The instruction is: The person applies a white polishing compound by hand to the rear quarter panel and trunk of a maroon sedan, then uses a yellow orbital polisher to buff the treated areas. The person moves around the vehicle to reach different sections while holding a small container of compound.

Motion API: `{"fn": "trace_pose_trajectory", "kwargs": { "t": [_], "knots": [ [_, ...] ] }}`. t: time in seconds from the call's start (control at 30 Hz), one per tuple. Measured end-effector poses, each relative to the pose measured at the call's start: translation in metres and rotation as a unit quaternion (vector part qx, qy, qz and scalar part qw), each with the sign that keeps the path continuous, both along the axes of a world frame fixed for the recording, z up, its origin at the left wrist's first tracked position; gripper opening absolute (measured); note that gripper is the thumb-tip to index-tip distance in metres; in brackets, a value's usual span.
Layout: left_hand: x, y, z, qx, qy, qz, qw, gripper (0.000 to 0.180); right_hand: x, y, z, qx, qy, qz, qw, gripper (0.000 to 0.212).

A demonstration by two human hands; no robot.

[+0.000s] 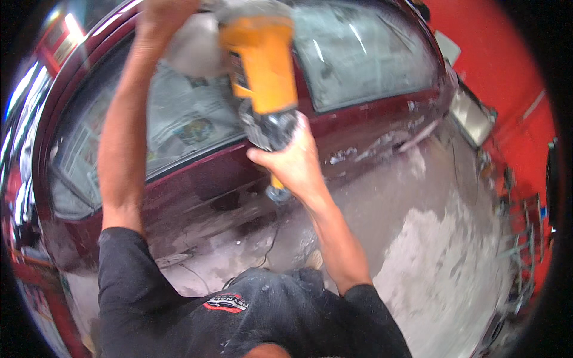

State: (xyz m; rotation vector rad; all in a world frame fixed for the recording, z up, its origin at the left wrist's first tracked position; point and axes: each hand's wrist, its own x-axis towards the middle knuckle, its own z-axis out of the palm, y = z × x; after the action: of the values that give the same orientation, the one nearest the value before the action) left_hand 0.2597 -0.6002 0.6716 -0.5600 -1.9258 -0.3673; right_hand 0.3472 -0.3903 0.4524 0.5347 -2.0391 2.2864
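A yellow-and-black angle polisher [262, 65] is held up in front of the dark red car [221, 170], its head near the upper edge of the view. My right hand [292, 161] is closed around its black rear grip, the thumb toward the left. My left hand [164, 15] is raised beside the polisher's head and looks closed on its front end; the upper edge cuts off part of the fingers. The tool's working face is hidden. Just left of its head, a pale blurred patch [197, 45] lies over the glass and frame.
Newspaper sheets [191, 122] cover the inside of the car's side windows [364, 53]. Whitish dust marks the lower bodywork and the floor [441, 256]. A thin cord [271, 244] hangs below the tool. Metal stands [525, 256] are at right, before a red wall [495, 53].
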Motion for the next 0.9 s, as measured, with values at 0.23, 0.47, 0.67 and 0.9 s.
{"fn": "trace_pose_trajectory", "kwargs": {
  "t": [0.23, 0.47, 0.67, 0.9],
  "knots": [
    [0.017, -0.043, 0.002, -0.053, -0.025, 0.043, 0.997, 0.027, 0.019, -0.034, -0.029, -0.081, -0.008, 0.018, 0.997, 0.08],
    [0.055, 0.029, -0.091, -0.11, -0.034, -0.006, 0.993, 0.015, 0.074, -0.036, -0.117, -0.083, -0.095, -0.001, 0.992, 0.085],
    [0.066, 0.078, -0.17, -0.117, -0.152, -0.098, 0.977, 0.022, 0.112, -0.016, -0.186, -0.09, -0.164, -0.036, 0.982, 0.079],
    [0.073, 0.091, -0.221, -0.168, -0.182, -0.099, 0.964, 0.027, 0.14, -0.033, -0.233, -0.151, -0.283, -0.01, 0.947, 0.079]
  ]
}}
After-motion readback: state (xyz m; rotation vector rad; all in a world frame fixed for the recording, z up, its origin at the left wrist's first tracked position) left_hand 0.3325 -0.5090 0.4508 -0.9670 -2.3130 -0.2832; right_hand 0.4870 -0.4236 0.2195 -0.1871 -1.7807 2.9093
